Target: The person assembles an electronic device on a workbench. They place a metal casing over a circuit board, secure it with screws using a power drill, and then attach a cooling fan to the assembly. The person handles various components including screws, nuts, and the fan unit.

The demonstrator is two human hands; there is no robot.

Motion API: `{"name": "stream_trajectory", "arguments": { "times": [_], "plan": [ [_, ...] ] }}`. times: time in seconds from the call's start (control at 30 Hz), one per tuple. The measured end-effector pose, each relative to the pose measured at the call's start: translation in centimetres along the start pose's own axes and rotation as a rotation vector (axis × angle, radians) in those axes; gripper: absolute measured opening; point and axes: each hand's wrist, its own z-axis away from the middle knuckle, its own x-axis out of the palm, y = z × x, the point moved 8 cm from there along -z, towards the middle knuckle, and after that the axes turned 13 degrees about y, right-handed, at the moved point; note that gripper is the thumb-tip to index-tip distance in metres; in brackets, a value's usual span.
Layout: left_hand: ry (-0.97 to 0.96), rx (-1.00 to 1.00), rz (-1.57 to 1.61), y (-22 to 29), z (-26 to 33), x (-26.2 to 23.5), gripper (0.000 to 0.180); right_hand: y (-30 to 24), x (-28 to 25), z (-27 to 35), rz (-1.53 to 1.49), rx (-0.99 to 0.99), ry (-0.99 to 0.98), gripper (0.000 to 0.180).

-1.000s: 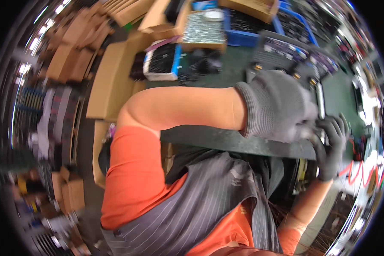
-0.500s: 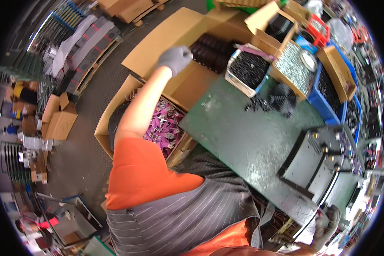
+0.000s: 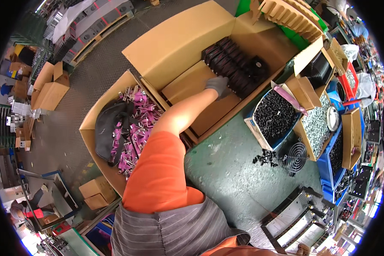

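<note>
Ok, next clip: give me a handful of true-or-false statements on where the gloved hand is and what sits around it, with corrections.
1. The left hand wears a grey glove and reaches into a large cardboard box. True.
2. The hand is at a row of black parts packed in that box. True; whether it grips one cannot be told.
3. The right hand rests on the green table. False: the right hand is not in view.
4. The box nearer the person holds pink and purple pieces with a black bag on top. True.
5. The blue bin by the table is filled with white balls. False: it holds small black parts.
</note>
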Motion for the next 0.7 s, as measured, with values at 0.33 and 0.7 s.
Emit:
{"name": "stream_trajectory", "arguments": {
  "times": [0.33,0.7],
  "plan": [
    [0.115,0.105,-0.005,6.7,-5.0,5.3,0.055,-1.1,0.2,-3.1,-0.032,0.263,-0.069,0.036],
    [0.454,0.410,-0.116,9.5,-5.0,7.4,0.023,-0.3,-0.8,-1.2,-0.148,0.390,-0.072,0.033]
  ]
}}
